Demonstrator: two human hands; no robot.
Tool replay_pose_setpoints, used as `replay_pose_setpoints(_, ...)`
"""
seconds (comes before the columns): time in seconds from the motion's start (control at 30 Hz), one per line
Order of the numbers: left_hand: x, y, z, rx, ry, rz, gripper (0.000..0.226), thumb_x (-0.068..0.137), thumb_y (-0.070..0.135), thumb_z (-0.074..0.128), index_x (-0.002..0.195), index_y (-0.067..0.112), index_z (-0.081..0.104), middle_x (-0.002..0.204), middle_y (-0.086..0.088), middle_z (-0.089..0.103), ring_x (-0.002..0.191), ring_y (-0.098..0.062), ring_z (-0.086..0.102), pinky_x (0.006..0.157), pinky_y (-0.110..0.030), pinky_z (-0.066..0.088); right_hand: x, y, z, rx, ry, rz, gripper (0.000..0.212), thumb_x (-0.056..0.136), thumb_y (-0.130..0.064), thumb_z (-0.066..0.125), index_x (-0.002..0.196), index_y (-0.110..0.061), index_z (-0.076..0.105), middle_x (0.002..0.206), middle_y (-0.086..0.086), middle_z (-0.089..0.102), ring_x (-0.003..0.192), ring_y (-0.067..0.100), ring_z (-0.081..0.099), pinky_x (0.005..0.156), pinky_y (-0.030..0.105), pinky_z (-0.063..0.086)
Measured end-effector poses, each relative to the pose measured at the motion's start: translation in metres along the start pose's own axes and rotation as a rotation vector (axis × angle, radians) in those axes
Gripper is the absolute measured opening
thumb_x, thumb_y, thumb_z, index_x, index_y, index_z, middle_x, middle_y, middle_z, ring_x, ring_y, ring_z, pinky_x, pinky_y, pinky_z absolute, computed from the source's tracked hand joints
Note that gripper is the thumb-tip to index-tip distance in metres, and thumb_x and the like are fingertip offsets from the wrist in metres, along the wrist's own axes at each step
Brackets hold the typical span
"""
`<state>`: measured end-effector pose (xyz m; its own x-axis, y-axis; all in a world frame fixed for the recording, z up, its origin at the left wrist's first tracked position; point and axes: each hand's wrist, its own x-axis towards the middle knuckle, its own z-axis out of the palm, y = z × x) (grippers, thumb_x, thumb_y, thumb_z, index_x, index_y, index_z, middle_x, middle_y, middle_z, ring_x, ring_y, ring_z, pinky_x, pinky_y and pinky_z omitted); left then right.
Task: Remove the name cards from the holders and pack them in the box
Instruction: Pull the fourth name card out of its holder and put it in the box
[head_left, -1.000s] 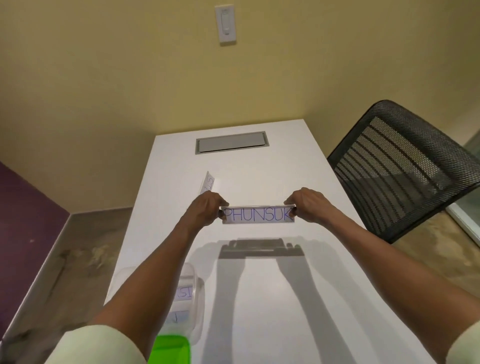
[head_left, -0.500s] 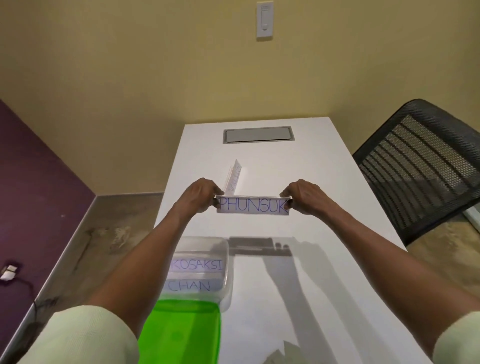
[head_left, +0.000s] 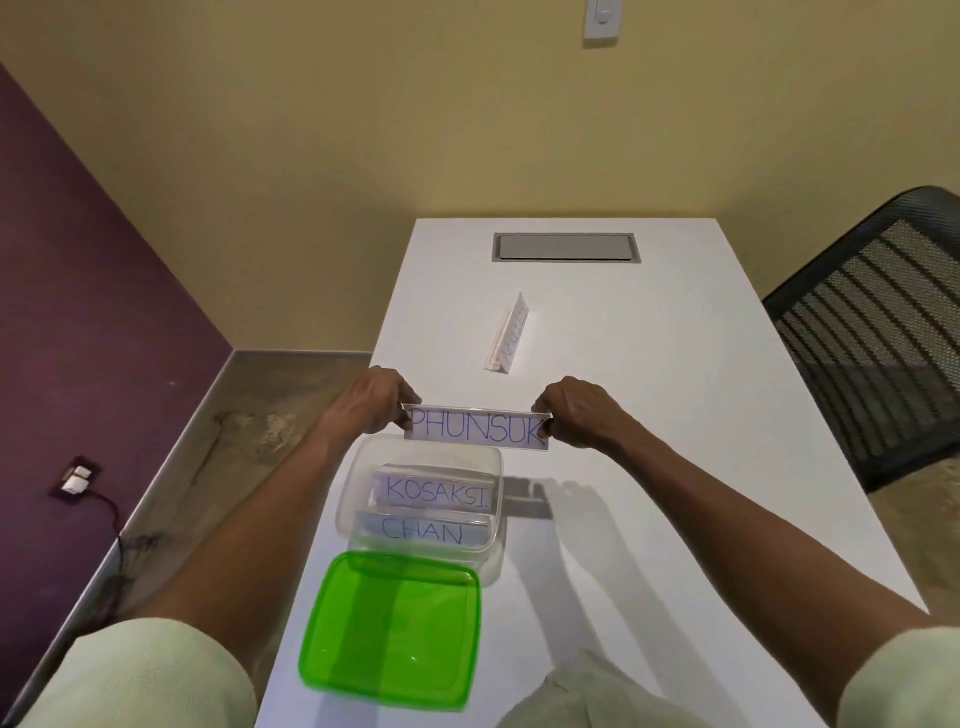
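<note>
Above the far rim of the clear box (head_left: 358, 467), the PHUNSUK card (head_left: 475, 427) has come closer from mid-surface, left hand (head_left: 375, 400) and right hand (head_left: 575, 411) fingers pinching its ends. KOSAKSI card (head_left: 435, 491) and CHAN card (head_left: 423, 530) already inside; green lid (head_left: 392, 629) nearer. Drop likely next; one holder (head_left: 508, 336) left on the surface (head_left: 675, 415).

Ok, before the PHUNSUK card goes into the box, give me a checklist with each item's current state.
1. Left hand grip on one end of the PHUNSUK card: ok.
2. Right hand grip on the other end: ok.
3. Clear box open, green lid lying off beside it: ok.
4. Card over the box opening: not ok, only at its far rim.
5. Room above the KOSAKSI card and CHAN card: cannot tell.
6. Card out of its holder: cannot tell.
</note>
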<state>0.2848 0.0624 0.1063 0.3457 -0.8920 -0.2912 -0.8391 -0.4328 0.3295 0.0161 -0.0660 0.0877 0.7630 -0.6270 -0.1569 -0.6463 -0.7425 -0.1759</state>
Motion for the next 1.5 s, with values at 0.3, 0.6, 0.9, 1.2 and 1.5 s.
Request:
replay_pose_setpoints(0.3,-0.013,-0.044,0.014,0.026,-0.037,-0.096,0.028,0.080,0.004,0.075,0.106,0.013,0.074,0.079,0.003,0.077,0.065,0.001,0.066,0.059,-0.021,0.047,0.003,-0.040,0.029,0.014,-0.026,-0.101,0.014,0.075,-0.019,0.066,0.085,-0.010,0.070,0.083,0.018,0.069,0.078,0.036,0.063,0.056,0.028,0.034)
replay_pose_setpoints(0.6,-0.016,-0.072,0.038,0.122,-0.021,-0.118,0.028,0.076,0.006,0.077,0.103,0.015,0.075,0.083,0.001,0.077,0.064,-0.007,0.065,0.064,-0.027,0.055,0.014,-0.063,0.061,-0.020,-0.035,-0.164,0.023,0.076,-0.021,0.069,0.092,-0.004,0.067,0.086,0.018,0.067,0.082,0.036,0.064,0.058,0.030,0.039)
replay_pose_setpoints(0.9,-0.009,-0.087,0.076,0.239,-0.005,-0.023,0.028,0.084,0.009,0.068,0.111,0.015,0.072,0.114,-0.012,0.070,0.098,-0.027,0.068,0.087,-0.035,0.056,0.024,-0.073,0.080,-0.171,-0.086,-0.260,0.017,0.083,-0.009,0.057,0.097,0.000,0.058,0.098,0.020,0.063,0.090,0.035,0.060,0.064,0.033,0.037)
replay_pose_setpoints(1.2,-0.013,-0.086,0.094,0.507,-0.009,0.125,0.017,0.086,0.006,0.050,0.096,0.011,0.063,0.099,-0.013,0.065,0.092,-0.031,0.063,0.072,-0.036,0.046,0.025,-0.084,0.078,-0.361,0.056,-0.478,0.030,0.035,0.002,0.079,0.046,-0.014,0.056,0.041,0.004,0.047,0.035,0.019,0.046,0.042,0.018,0.028)
replay_pose_setpoints(1.5,-0.017,-0.074,0.099,0.608,0.119,0.298,0.033,0.037,-0.009,0.083,0.057,0.007,0.063,0.053,-0.010,0.057,0.040,-0.025,0.056,0.037,-0.022,0.042,0.035,-0.089,0.089,-0.511,0.015,-0.525,0.031,0.048,-0.002,0.075,0.045,-0.022,0.052,0.039,-0.003,0.046,0.037,0.016,0.045,0.046,0.020,0.026)
